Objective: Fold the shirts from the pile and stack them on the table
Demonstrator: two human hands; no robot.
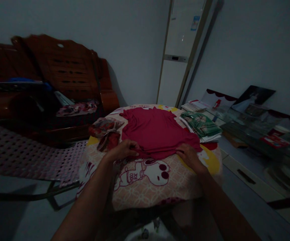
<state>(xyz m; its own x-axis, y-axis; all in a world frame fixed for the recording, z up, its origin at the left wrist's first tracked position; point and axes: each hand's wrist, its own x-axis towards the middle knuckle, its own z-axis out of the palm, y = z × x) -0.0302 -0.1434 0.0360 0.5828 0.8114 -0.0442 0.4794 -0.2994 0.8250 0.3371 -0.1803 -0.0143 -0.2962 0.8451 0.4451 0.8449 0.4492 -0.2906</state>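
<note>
A dark pink-red T-shirt lies spread out on a table under a patterned cloth, its near edge towards me. My left hand is at the left part of that edge, thumb and fingers closed on the fabric. At the right part of the same edge, my right hand has its fingertips pinched on the shirt. Left of the shirt lies a crumpled reddish patterned garment. A folded green plaid garment rests on white folded cloth at the right.
A woven lounge chair stands close at the left, with a carved wooden sofa behind it. To the right is a glass-topped cabinet holding several items. A tall white appliance stands at the back.
</note>
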